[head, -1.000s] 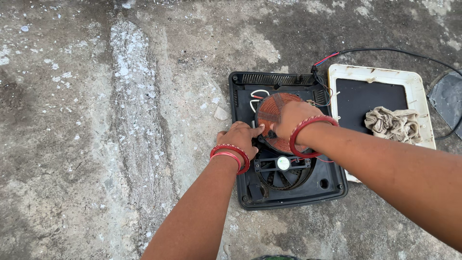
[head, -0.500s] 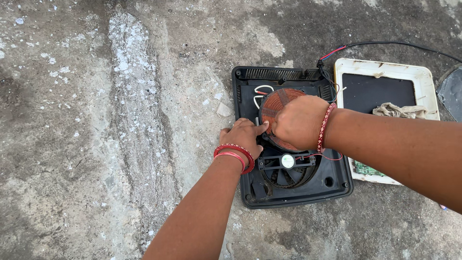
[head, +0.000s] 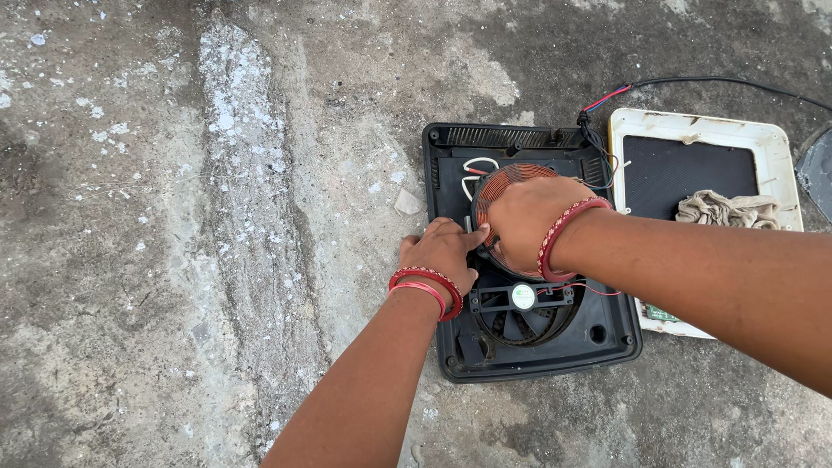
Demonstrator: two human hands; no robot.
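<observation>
An opened black induction cooker base (head: 451, 347) lies on the concrete ground, with a copper coil disc (head: 507, 179) in its upper half and a black fan (head: 523, 314) in its lower half. My right hand (head: 529, 221) lies palm down on the coil, covering most of it. At the coil's left edge my left hand (head: 444, 251) pinches something small; what it is stays hidden. Both wrists wear red bangles.
The cooker's white-framed black glass top (head: 704, 156) lies to the right with a crumpled beige cloth (head: 726, 209) on it. Red, blue and black wires (head: 611, 95) run from the base's top right corner. A dark round object (head: 818, 173) shows at the right edge.
My right hand has shifted slightly down and left over the coil, and the camera view has drifted. My left hand stays at the coil's left edge.
</observation>
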